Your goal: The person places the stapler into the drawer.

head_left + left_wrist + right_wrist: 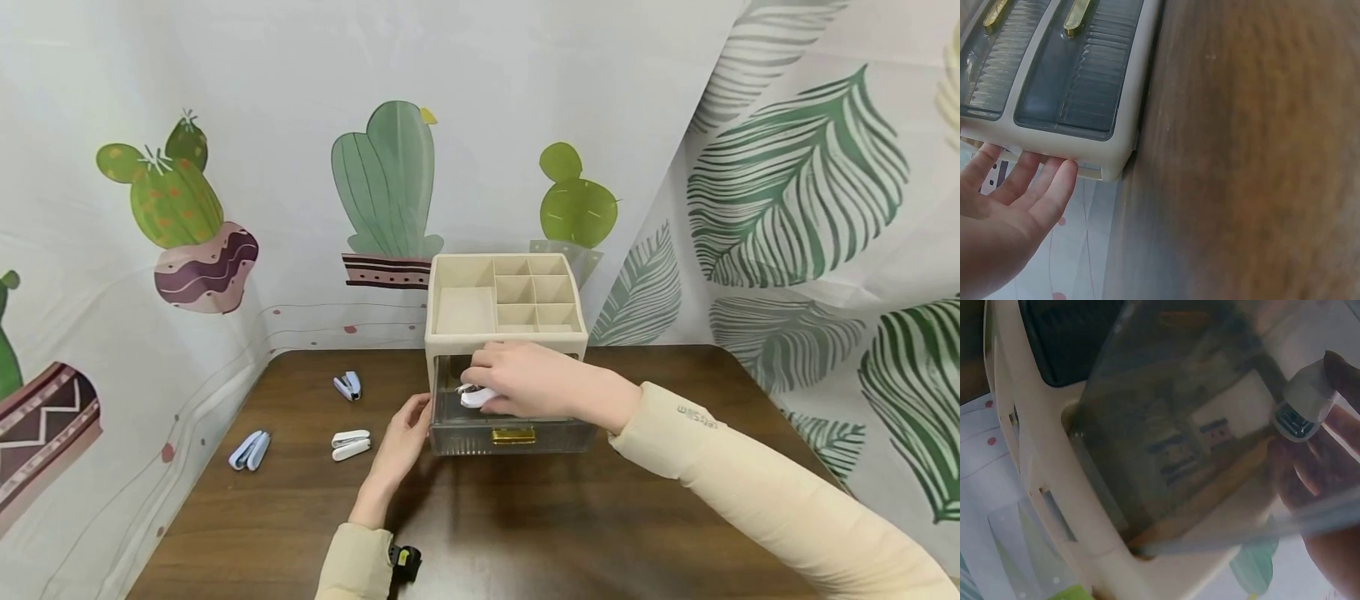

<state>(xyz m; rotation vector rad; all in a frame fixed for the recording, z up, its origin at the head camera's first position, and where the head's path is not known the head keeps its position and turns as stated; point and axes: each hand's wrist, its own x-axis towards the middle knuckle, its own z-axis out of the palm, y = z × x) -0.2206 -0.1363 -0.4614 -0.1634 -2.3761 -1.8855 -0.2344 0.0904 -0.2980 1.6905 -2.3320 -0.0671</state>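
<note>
A small white stapler (477, 398) is pinched in my right hand (525, 377), above the pulled-out clear drawer (450, 440) of a cream desk organizer (504, 338). The right wrist view shows one end of the stapler (1300, 412) between thumb and fingers, behind the drawer's see-through wall. Blurred shapes show through that wall; I cannot tell what they are. My left hand (405, 437) rests against the organizer's left side. In the left wrist view its fingers (1054, 187) lie fairly straight along the cream edge.
Left on the brown table (495, 525) lie a light blue stapler (250, 450), a white stapler (351, 445) and a blue-and-white stapler (348, 385). The organizer's top has several compartments (465, 308). A patterned cloth (300, 183) hangs behind the table.
</note>
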